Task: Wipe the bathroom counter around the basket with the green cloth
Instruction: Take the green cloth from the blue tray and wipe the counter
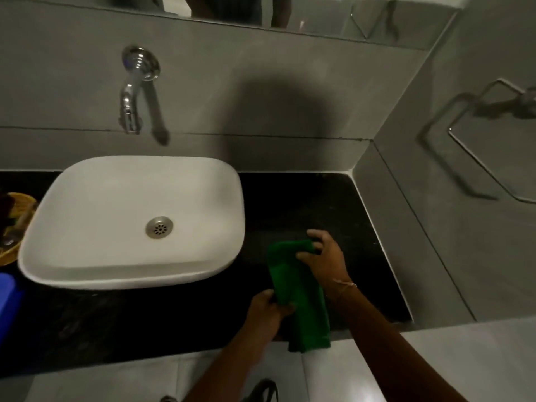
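The green cloth lies folded lengthwise on the black counter to the right of the basin, its near end hanging over the front edge. My right hand grips the cloth's far end. At the cloth's near left edge, my left hand pinches it. The woven basket shows only partly at the far left edge, behind the basin's left side, with dark items in it.
A white countertop basin fills the counter's middle-left, under a chrome wall spout. A blue object sits at the left edge. Grey tiled walls close the back and right; a towel ring hangs on the right wall.
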